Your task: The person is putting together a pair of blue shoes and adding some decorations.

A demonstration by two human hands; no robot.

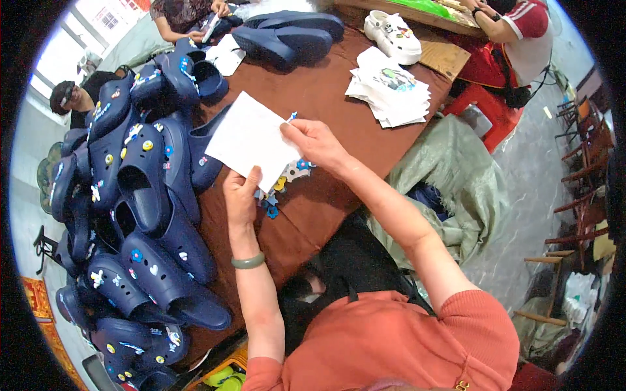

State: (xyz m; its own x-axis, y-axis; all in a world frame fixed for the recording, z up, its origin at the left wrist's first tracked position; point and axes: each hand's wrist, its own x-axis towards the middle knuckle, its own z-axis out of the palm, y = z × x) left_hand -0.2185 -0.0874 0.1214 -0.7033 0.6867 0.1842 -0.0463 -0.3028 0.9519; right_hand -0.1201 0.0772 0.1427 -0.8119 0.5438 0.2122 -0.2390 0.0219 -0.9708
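Observation:
A white square sheet of paper (244, 140) is held up over the brown-covered table. My left hand (241, 195), with a green bangle on its wrist, pinches its near edge, thumb on top. On its right edge, my right hand (316, 143) grips with thumb and fingers. Small blue, white and yellow shoe charms (282, 182) show below and beside the sheet; whether they are fixed to it or lie on the table I cannot tell. Left of my hands is a large heap of navy clogs (140, 195), many with charms on them.
Bare navy clogs (283, 39) lie at the table's far side. A white clog with charms (392, 36) and a stack of printed white sheets (390, 88) are at far right. Co-workers sit beyond the table. A pale green sack (456, 189) lies right of the table (319, 85).

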